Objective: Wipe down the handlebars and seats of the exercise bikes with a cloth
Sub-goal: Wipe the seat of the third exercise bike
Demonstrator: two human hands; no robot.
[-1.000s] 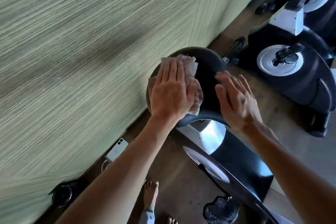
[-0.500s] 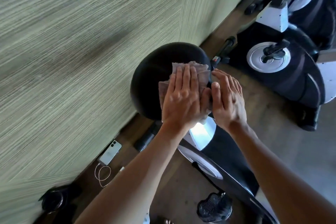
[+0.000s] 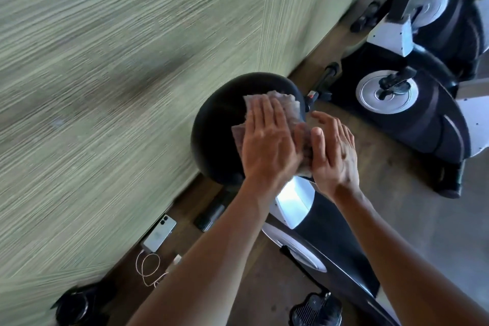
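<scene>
From my remote seat: the striped green wall [image 3: 105, 87] fills the left; a second black-and-white exercise bike [image 3: 412, 103] stands right; the round black padded seat [image 3: 217, 124] sits centre — my left hand [image 3: 267, 140] presses the crumpled pinkish cloth [image 3: 285, 103] onto it, fingers straight; my right hand [image 3: 333, 151] rests beside, fingers relaxed, touching the cloth's edge; a white phone [image 3: 160, 233] lies on the floor.

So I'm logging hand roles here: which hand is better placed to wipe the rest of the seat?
Probably the left hand: it lies flat on the cloth, pressing it onto the black seat, with unwiped seat beside it. The right hand only touches the cloth's edge at the seat's side.
</scene>
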